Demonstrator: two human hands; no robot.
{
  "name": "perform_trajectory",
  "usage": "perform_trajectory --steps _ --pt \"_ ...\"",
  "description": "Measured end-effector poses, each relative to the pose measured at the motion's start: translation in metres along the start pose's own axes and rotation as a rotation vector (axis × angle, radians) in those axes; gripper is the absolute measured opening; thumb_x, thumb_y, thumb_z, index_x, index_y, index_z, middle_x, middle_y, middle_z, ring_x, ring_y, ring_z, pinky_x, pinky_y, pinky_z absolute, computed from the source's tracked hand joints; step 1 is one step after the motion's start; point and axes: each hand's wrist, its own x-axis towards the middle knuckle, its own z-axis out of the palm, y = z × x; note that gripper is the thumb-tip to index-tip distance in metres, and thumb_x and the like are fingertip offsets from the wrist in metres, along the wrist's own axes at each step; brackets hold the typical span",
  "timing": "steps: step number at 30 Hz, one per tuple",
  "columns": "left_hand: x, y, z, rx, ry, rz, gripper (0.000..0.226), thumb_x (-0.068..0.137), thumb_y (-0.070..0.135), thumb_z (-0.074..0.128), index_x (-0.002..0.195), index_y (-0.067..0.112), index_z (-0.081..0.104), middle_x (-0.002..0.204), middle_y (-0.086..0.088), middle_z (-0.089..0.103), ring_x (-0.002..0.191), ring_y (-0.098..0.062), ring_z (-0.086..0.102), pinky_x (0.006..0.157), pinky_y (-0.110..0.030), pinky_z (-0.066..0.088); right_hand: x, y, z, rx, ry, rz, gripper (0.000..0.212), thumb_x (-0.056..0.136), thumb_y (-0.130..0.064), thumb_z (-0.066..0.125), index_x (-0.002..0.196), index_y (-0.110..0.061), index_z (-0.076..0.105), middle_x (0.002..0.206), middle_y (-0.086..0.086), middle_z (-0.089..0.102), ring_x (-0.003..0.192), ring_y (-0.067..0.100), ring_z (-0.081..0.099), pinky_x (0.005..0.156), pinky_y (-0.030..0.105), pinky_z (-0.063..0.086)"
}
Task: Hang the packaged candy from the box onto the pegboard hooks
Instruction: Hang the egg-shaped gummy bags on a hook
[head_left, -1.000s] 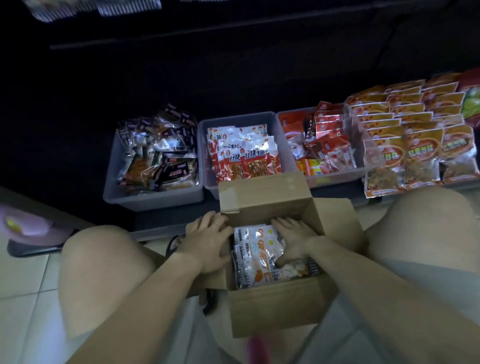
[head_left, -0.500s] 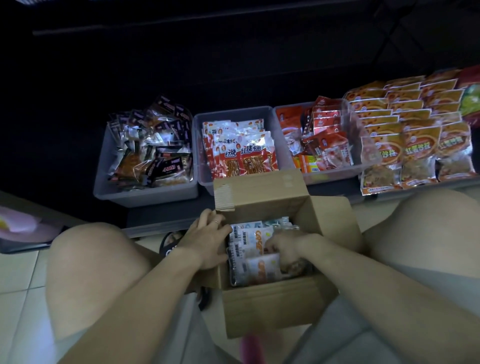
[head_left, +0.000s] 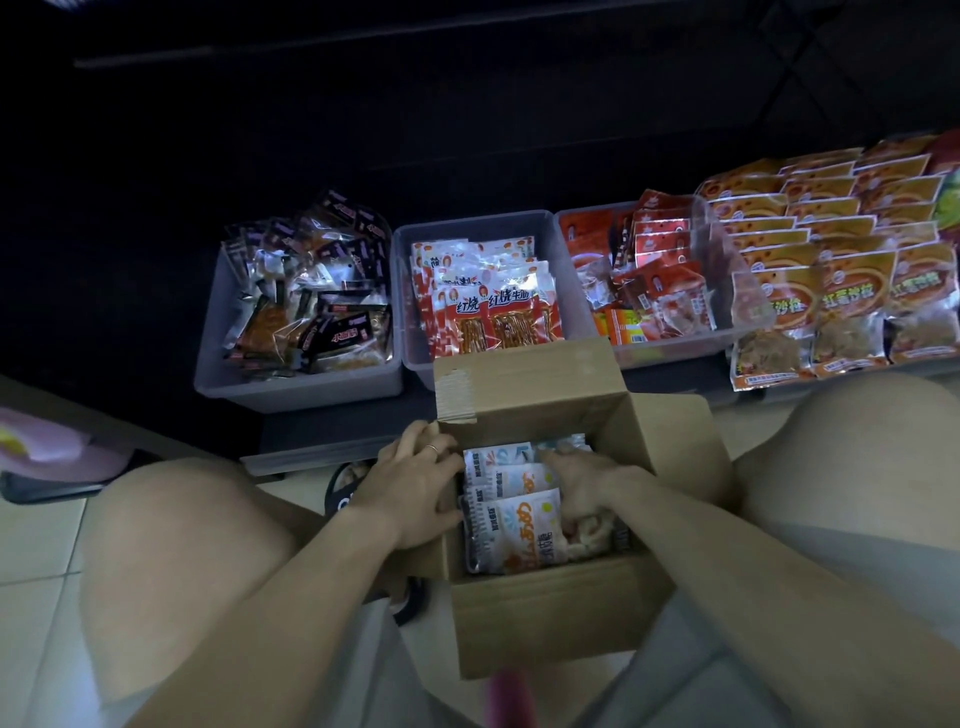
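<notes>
Box (head_left: 550, 618): open cardboard carton on the tiled floor between the person's bare knees, its far flap (head_left: 524, 376) standing up and taped along the left edge.
Candy packets (head_left: 511, 512): white packets with orange and blue print, stacked inside the box, between the two hands; none is out of the box.
Left hand (head_left: 410, 493): rests on the left wall of the box, fingers curled over its rim, thumb side toward the packets; a ring shows on one finger. It grips the box edge and holds no packet.
Right hand (head_left: 582, 480): down inside the box, just right of the packet stack, fingers bent into the packets; whether they close on one packet or only press against the stack cannot be told.
Left bin (head_left: 296, 387): grey tub beyond the left hand, filled with dark-wrapped snacks.
Middle bin (head_left: 400, 291): grey tub straight beyond the box flap, holding red and white packets standing on edge.
Right bin (head_left: 675, 353): clear tub beyond the right hand, holding red packets.
Orange packets (head_left: 831, 270): rows of overlapping bags far to the right of the right hand, past the right bin.
Pegboard: not made out in the dark area beyond the bins.
Sandal (head_left: 345, 491): dark one on the floor just behind the left hand.
</notes>
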Motion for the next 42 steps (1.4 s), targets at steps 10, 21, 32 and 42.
perform_trajectory --steps 10,21,32,42 --pt "-0.001 0.004 -0.005 0.011 -0.025 -0.001 0.062 0.097 0.049 0.06 0.151 0.026 0.042 0.166 0.005 0.021 0.157 -0.03 -0.004 0.127 -0.046 0.013 -0.017 -0.018 0.002 -0.275 0.015 -0.077 0.04 0.09 -0.051 0.062 0.122 -0.025 0.066 0.134 0.006 0.065 0.129 0.026 0.056 0.109 0.036 0.041" --pt "-0.022 -0.01 -0.024 -0.484 0.292 -0.024 0.067 0.089 0.074 0.057 0.14 0.032 0.052 0.148 0.009 0.052 0.148 -0.017 0.034 0.121 -0.035 0.031 -0.062 -0.01 -0.034 0.196 0.26 -0.233 0.027 0.084 -0.035 0.074 0.1 -0.016 0.063 0.103 0.003 0.075 0.096 0.024 0.069 0.083 0.039 0.055" --pt "-0.073 -0.028 -0.1 -1.345 0.304 0.022 0.062 0.09 0.065 0.048 0.147 0.039 0.042 0.147 0.01 0.06 0.134 -0.009 0.058 0.113 -0.037 0.045 -0.17 -0.093 -0.126 0.87 0.525 -0.587 0.028 0.096 -0.012 0.072 0.12 -0.027 0.069 0.114 -0.009 0.078 0.105 0.008 0.074 0.088 0.025 0.059" --pt "-0.106 -0.082 -0.179 -1.751 0.72 -0.128 0.062 0.106 0.063 0.022 0.122 0.029 0.071 0.115 -0.006 0.079 0.106 -0.02 0.076 0.089 -0.037 0.059 -0.164 -0.228 -0.205 1.179 0.57 -0.732 0.03 0.095 -0.028 0.072 0.125 -0.02 0.071 0.114 -0.004 0.079 0.107 0.017 0.075 0.089 0.033 0.059"
